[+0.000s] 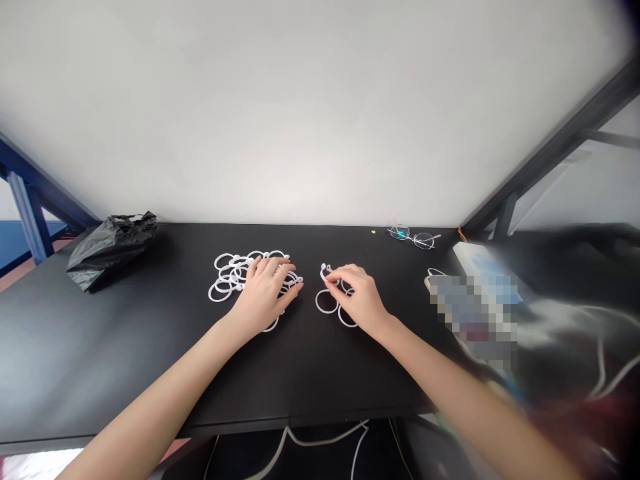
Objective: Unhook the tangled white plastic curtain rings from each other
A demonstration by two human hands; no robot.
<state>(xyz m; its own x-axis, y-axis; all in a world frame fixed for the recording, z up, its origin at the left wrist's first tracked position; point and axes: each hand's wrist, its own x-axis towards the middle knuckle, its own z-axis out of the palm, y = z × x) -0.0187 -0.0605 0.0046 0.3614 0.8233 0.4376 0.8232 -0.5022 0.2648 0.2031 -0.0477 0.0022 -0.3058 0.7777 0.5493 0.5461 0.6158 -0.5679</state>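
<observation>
A heap of several white plastic rings (231, 273) lies on the black table (150, 347). My left hand (267, 293) rests flat on the heap's right side, fingers stretched out over the rings. To the right, my right hand (357, 297) is curled, with the fingertips pinching a white ring (326, 272) at its top. A small group of white rings (327, 303) lies under and beside that hand.
A crumpled black plastic bag (113, 247) sits at the back left. Glasses (413, 237) lie at the back right by the wall. A blurred box and white cables (600, 353) fill the right side. Cables hang below the table's front edge.
</observation>
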